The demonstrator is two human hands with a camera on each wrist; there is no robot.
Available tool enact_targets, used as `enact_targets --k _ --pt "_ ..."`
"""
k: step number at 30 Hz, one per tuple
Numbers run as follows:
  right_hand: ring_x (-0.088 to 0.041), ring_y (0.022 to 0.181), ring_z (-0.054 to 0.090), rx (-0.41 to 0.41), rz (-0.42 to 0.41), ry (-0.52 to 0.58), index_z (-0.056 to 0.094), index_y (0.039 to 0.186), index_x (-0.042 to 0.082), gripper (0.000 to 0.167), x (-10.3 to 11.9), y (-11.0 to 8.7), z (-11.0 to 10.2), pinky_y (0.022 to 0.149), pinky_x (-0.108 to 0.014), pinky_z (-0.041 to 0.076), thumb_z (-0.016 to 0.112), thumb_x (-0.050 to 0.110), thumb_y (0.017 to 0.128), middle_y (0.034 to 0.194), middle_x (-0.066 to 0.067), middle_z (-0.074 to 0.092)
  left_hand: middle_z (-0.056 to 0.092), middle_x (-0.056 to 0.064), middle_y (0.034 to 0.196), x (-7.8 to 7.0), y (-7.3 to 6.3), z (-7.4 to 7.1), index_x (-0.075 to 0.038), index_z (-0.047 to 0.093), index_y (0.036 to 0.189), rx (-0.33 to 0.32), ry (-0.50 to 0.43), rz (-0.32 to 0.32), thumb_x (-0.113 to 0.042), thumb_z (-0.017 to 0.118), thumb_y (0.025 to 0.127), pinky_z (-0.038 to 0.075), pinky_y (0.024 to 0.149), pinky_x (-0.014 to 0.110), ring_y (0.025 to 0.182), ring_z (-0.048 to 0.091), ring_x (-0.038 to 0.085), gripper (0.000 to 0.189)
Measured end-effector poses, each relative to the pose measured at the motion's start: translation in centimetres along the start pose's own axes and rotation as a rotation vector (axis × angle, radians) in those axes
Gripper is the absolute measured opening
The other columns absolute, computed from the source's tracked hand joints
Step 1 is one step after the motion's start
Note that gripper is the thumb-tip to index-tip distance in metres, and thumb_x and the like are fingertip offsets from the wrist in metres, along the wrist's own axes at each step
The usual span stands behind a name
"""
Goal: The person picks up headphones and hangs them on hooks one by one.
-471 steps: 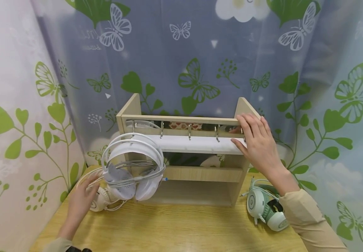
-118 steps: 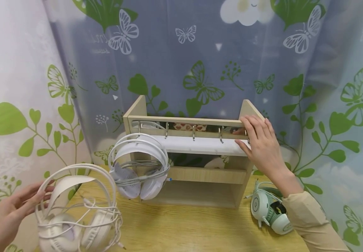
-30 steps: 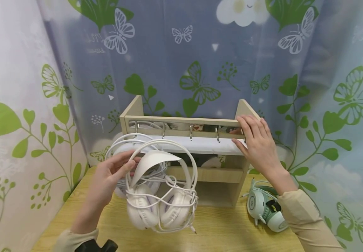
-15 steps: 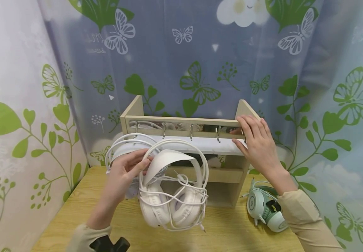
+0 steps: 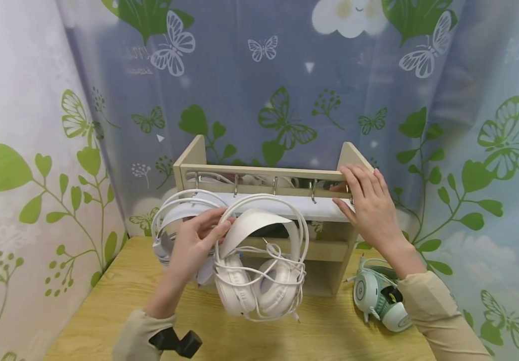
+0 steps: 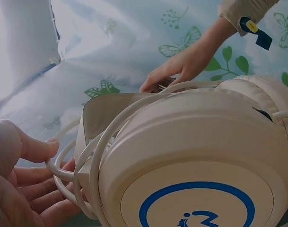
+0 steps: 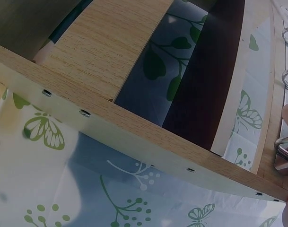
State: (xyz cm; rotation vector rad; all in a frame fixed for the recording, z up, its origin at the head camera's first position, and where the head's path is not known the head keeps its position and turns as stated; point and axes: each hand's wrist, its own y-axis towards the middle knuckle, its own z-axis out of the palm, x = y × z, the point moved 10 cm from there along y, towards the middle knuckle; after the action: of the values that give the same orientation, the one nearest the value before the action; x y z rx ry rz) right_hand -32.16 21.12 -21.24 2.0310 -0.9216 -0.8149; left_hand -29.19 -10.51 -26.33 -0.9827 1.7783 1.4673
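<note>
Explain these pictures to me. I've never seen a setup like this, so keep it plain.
There is no machine here, just a person working bare-handed. The wide picture is taken from the head, looking forward and down. The other two come from the wrists: the left one shows an ear cup close up, the right one the side panel of a wooden rack.

The left hand holds white headphones by the headband, in front of the rack's metal hooks. The right hand rests on the rack's right end. A second white pair hangs at its left end. Green-and-white headphones lie on the table.
</note>
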Motion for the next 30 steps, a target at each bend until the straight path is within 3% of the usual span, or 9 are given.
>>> enact_targets --k 7,14,19,25,30 --pt "-0.039 0.137 0.042 0.010 0.003 0.000 0.041 0.151 0.003 0.068 -0.1 -0.1 0.1 0.118 -0.057 0.026 0.037 0.055 0.106 0.145 -0.020 0.047 0.074 0.015 0.115 0.4 0.4 0.5 -0.006 0.067 0.132 -0.056 0.107 -0.045 -0.020 0.070 0.098 0.060 0.070 0.025 0.092 0.076 0.027 0.037" --pt "-0.038 0.138 0.042 0.009 0.005 0.006 0.041 0.152 0.005 0.068 -0.1 0.0 0.0 0.118 -0.058 0.027 0.037 0.055 0.106 0.146 -0.020 0.047 0.075 0.013 0.114 0.2 0.7 1.1 -0.008 0.069 0.131 -0.087 0.183 -0.051 -0.023 0.071 0.097 0.062 0.072 0.034 0.091 0.076 0.028 0.037" --pt "-0.039 0.137 0.043 0.001 0.002 0.006 0.042 0.152 0.005 0.068 -0.1 0.0 0.0 0.118 -0.057 0.027 0.037 0.054 0.106 0.145 -0.020 0.047 0.076 0.012 0.112 0.4 1.0 1.5 -0.009 0.070 0.129 -0.099 0.191 -0.052 -0.023 0.072 0.096 0.060 0.070 0.030 0.086 0.077 0.025 0.035" --pt "-0.039 0.136 0.043 -0.002 -0.003 0.001 0.042 0.151 0.004 0.068 0.0 0.1 0.0 0.119 -0.056 0.026 0.037 0.055 0.106 0.145 -0.020 0.047 0.075 0.013 0.115 1.1 1.0 2.0 -0.009 0.069 0.130 -0.095 0.207 -0.067 -0.023 0.071 0.097 0.062 0.077 0.039 0.093 0.076 0.028 0.036" --pt "-0.039 0.136 0.043 -0.007 -0.004 0.003 0.042 0.151 0.004 0.068 0.0 0.1 -0.1 0.119 -0.056 0.026 0.037 0.055 0.106 0.145 -0.020 0.048 0.073 0.016 0.118 0.9 0.8 2.4 -0.011 0.067 0.133 -0.086 0.242 -0.035 -0.022 0.072 0.096 0.061 0.081 0.045 0.098 0.074 0.032 0.038"
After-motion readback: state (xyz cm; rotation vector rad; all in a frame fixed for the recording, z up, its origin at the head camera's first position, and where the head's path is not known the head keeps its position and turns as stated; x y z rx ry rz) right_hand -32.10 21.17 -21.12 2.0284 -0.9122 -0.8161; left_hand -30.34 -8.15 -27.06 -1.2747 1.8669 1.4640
